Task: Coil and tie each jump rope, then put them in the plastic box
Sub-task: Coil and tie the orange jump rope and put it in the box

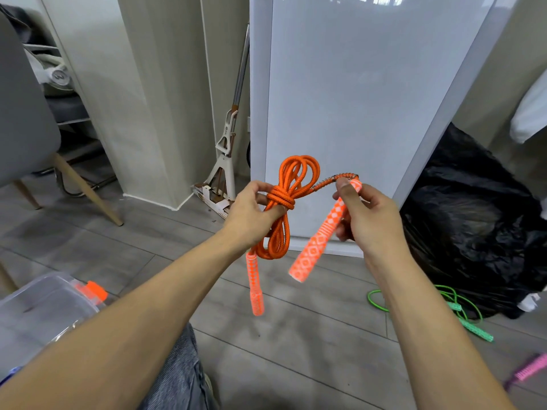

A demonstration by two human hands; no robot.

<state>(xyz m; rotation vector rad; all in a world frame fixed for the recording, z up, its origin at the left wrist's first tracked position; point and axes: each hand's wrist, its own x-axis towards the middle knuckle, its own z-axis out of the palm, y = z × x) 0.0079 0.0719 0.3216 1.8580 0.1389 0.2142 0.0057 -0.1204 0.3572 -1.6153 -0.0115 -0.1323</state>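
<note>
— Where is the orange jump rope (291, 179) hanging?

— It is hanging in the air between the two hands, above the grey floor (296, 335). It is coiled into a bundle, with a few turns wrapping round its middle in a knot (281, 199).

— What is the left hand (251, 214) doing?

— It is gripping the bundle right at the knot, fingers curling round the strands. The second handle (255, 285) is dangling straight down below that hand.

— And the right hand (367, 214)?

— It is pinching the patterned handle (322, 232) near its top, thumb pressing on the end where the metal spring is coming out. The handle is tilting down and to the left.

— Where is the plastic box (44, 315) sitting?

— It is sitting on the floor at the lower left, beside the person's knee, well apart from the rope. It is clear with an orange latch (91, 291); it is probably lying closed, but glare is making that hard to tell.

— Are other ropes lying around?

— A green jump rope (455, 306) is lying loose on the floor at the right, just beside a black bag (473, 217), and a pink handle (529, 369) is showing at the right edge.
</note>
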